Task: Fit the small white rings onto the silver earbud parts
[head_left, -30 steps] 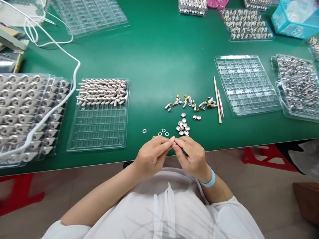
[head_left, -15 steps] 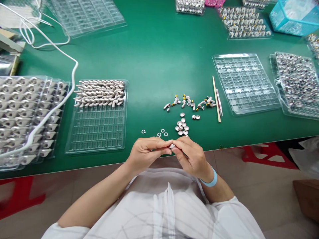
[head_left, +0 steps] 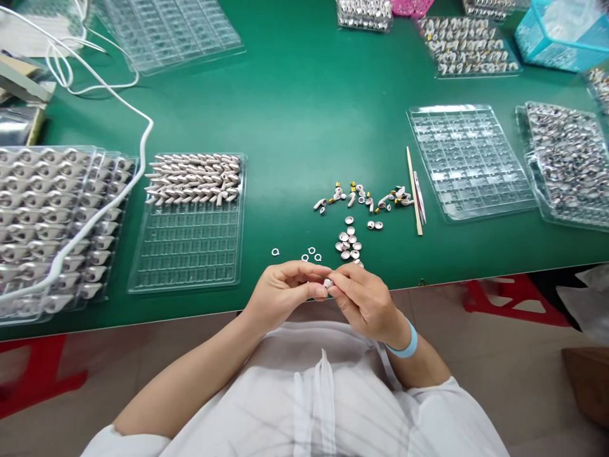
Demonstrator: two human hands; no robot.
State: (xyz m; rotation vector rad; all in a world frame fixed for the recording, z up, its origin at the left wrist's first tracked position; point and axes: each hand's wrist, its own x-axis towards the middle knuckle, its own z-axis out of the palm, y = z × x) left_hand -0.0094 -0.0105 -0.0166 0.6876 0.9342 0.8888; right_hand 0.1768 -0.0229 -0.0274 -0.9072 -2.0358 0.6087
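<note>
Both hands meet just past the near edge of the desk [head_left: 304, 120], fingertips close together, with a small pale part [head_left: 328, 283] between them. The left hand [head_left: 280, 295] is partly curled, its thumb and forefinger apart at the base and closing on the part at their tips; the right hand [head_left: 368, 301], more tightly folded, pinches the same part from the other side. The fingers cover most of it, so its full shape cannot be told. A light blue band [head_left: 404, 343] circles the right wrist. Just beyond the hands on the desk lie a few thin white rings [head_left: 311, 251] and, to their right, a loose cluster of round silvery caps [head_left: 351, 232]. Farther out is a scatter of curved, stem-like pieces [head_left: 352, 200], some with yellow bits. Right of these a wooden stick [head_left: 413, 190] lies next to slim tweezers [head_left: 419, 197], near a transparent tray [head_left: 469, 162]. Off to the left, another tray [head_left: 188, 251] carries rows of pale pieces [head_left: 193, 179] in its far half, and a white cable [head_left: 143, 146] runs beside it.
</note>
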